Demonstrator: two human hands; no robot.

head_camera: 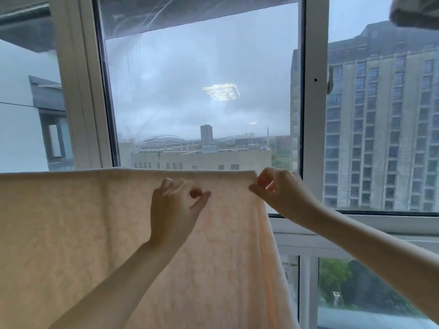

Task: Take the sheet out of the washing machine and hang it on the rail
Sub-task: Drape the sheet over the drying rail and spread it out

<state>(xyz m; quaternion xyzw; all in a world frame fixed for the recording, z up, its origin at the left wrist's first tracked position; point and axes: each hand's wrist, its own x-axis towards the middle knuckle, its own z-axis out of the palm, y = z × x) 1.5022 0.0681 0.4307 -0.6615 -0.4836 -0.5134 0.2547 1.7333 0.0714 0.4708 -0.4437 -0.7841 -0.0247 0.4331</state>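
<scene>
**Right hand** (280, 193): centre right of the frame. Thumb and forefinger are pinched on the right edge of the sheet (83, 233), just under its top fold.

**Left hand** (175, 207): centre of the frame, just beside the right hand. Its fingers are curled in front of the cloth; it cannot be told whether they grip the cloth or only touch it.

**Sheet**: pale peach, filling the lower left and centre. It is draped over a straight top line, and the front panel hangs out of the bottom of the frame. The right edge is bunched in long vertical folds. The task looks nearly done, at the straightening stage.

**Rail**: hidden under the top fold.

**Window frame** (313, 115): white, behind the sheet.

**Grey cloth** (415, 13): upper right corner, well apart from the sheet.

**Tower block** (380, 115): outside, at the right.

**Risks**:
- A downward tug at the corner could drag the front panel longer than the back, and wet weight would then slide the sheet off.
- A sideways pull could run the edge past the rail's unseen end.
- Bunched folds left at the right edge would likely dry slowly.
</scene>
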